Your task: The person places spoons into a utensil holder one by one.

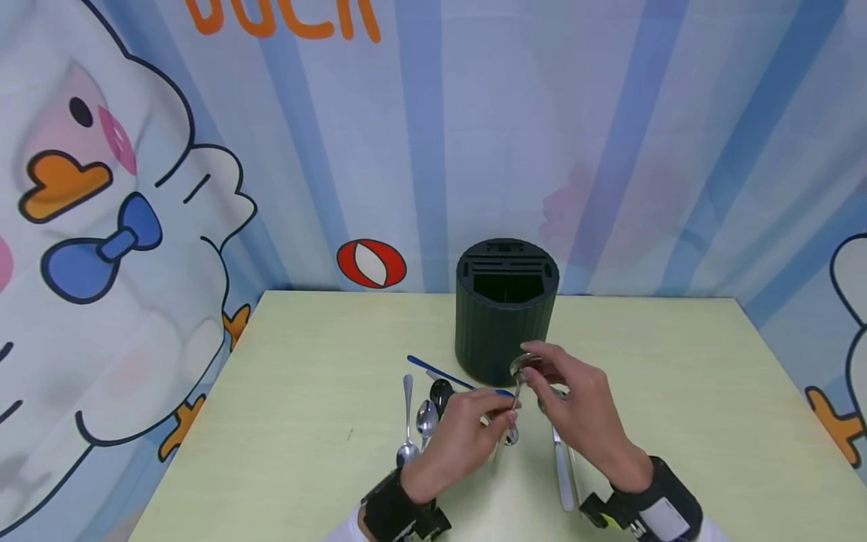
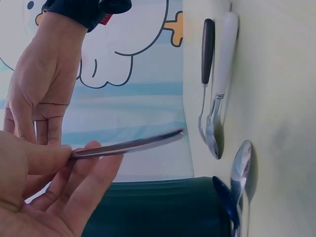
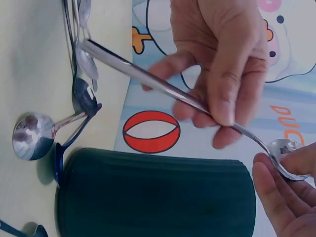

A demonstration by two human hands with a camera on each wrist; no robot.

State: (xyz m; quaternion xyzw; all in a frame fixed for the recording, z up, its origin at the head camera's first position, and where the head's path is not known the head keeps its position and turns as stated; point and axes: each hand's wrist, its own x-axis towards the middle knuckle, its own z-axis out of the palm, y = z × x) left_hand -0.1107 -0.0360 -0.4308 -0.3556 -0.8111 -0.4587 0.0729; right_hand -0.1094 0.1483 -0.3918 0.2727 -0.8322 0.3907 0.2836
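Note:
A shiny metal spoon (image 1: 524, 363) is held upright between both hands, bowl end up, in front of a dark green ribbed holder (image 1: 503, 331). My left hand (image 1: 467, 429) pinches its handle (image 3: 148, 79) between thumb and fingers. At the top, my right hand (image 1: 576, 395) grips the bowl (image 3: 291, 173) with thumb and fingertips. In the left wrist view the bowl is hidden behind my left hand (image 2: 54, 187). Below the hands, a round-bowled spoon (image 3: 33, 136) lies on the table beside a blue utensil (image 3: 66, 148).
Left of the hands lie several spoons, among them a silver one (image 1: 408, 454) and a dark one (image 1: 441, 391). To the right lie a white-handled utensil (image 2: 227, 54) and a black-handled one (image 2: 208, 52). A patterned curtain (image 1: 488, 128) hangs behind the table (image 1: 325, 361).

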